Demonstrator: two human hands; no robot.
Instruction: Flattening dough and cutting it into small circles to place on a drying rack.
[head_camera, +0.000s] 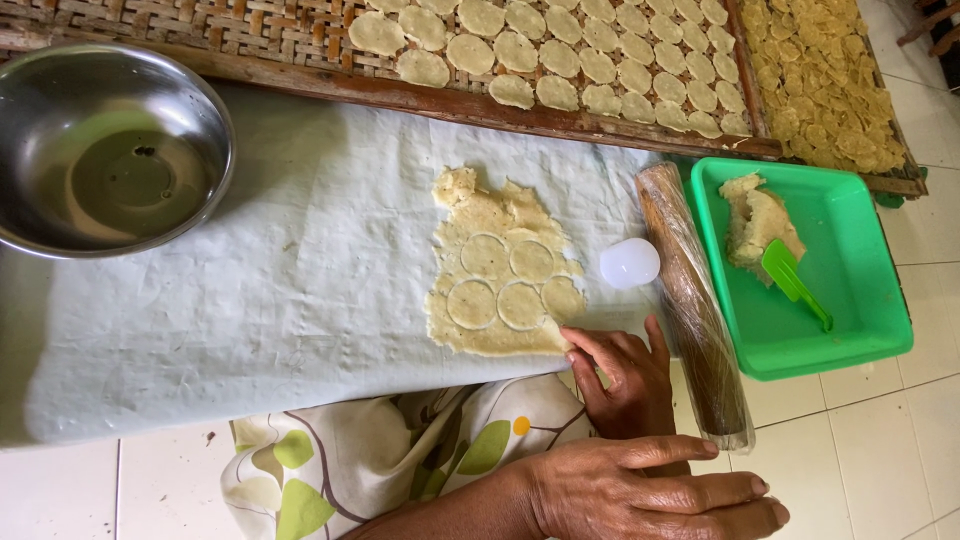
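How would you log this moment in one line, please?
right hand: fingertips at dough sheet edge | left hand: flat, empty | beside: round cutter, rolling pin, green tray

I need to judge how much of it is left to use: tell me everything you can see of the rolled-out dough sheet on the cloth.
The dough sheet is pale yellow, thin and flat with ragged edges, lying on the light cloth. Five round discs are cut into it but still sit in place; its upper end is a rough lump. The fingers of one hand touch its lower right corner. A white round cutter lies just beside it, apart.
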